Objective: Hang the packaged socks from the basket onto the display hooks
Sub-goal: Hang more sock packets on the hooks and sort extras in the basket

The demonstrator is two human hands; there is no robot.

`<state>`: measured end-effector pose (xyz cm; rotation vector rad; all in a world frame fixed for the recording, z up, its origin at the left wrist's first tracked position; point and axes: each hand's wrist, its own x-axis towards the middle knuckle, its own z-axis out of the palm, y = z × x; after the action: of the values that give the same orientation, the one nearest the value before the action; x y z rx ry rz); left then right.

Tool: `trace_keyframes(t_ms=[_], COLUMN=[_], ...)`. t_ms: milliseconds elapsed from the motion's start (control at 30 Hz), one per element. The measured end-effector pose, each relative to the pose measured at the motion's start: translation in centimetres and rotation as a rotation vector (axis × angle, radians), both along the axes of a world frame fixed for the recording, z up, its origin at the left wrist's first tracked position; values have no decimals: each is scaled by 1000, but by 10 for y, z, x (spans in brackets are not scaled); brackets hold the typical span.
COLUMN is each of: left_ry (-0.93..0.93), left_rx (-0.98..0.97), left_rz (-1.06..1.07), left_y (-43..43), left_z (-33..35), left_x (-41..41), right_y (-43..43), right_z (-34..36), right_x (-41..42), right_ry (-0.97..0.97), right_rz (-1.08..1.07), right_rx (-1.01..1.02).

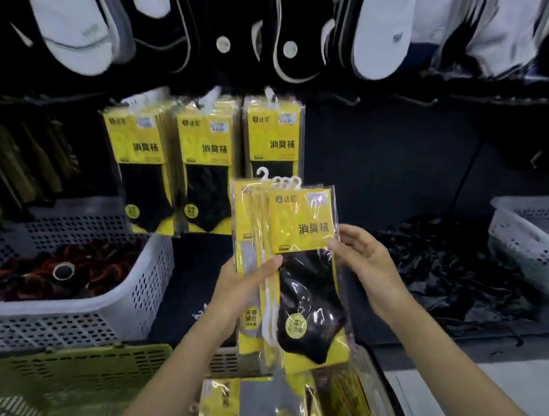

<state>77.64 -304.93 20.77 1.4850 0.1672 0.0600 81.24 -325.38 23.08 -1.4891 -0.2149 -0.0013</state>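
Over the basket [226,359], left fingers [268,268] and right fingers [348,249] clasp sock packs [306,290].

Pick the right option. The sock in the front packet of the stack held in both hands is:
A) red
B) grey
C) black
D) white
C: the front packet of the stack, held by the left hand and the right hand, shows a black sock below its yellow card.
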Motion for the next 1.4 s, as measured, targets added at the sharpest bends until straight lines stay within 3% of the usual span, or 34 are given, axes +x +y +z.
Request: trace_keyframes(t_ms=[233, 600, 733, 1133, 1400], left_ry=[-147, -169, -230, -430, -445], left_rx=[54, 112, 137, 278, 210], left_rz=[37, 131, 266, 512, 505], left_y=[-7, 4, 23, 96, 103], left_z=[44, 64, 74, 122, 128], left_x=[16, 34, 38, 30, 26], right_y=[5, 10, 9, 52, 74], right_z=[34, 52, 56, 97, 82], right_x=[17, 48, 61, 122, 140], right_ry=[-32, 10, 1, -240, -176], right_rz=[36, 74, 39, -87, -88], right_rx=[63, 117, 162, -137, -158])
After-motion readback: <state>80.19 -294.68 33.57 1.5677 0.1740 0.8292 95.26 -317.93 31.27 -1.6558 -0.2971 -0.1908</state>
